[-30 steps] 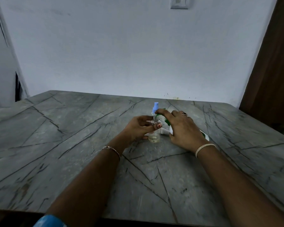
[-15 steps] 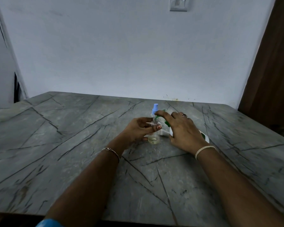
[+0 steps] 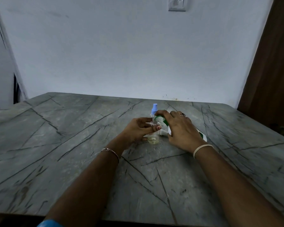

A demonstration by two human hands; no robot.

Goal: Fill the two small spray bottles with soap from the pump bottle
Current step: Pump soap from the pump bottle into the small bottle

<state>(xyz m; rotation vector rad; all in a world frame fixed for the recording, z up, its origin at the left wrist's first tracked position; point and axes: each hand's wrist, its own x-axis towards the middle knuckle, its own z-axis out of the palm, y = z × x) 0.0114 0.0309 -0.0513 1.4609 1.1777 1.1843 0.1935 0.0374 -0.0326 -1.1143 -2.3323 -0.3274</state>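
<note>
A small clear spray bottle [image 3: 153, 138] stands open-necked at the table's middle, with pale yellow liquid at its bottom. My left hand [image 3: 138, 129] grips it around the neck. My right hand [image 3: 179, 128] rests on the white pump bottle [image 3: 202, 136], which is largely hidden beneath it, and its fingers press the green pump head [image 3: 159, 116], whose nozzle is at the open neck. A second small bottle with a blue spray cap [image 3: 154, 108] stands just behind. A white piece [image 3: 164, 132] lies between the two bottles.
The grey marble table [image 3: 64, 145] with dark veins runs to a pale wall at the back. A brown door or panel [image 3: 272, 71] stands at the right. A wall switch plate [image 3: 177, 4] is at the top.
Both hands hold nearly the same pose on the bottles. The view has shifted a little.
</note>
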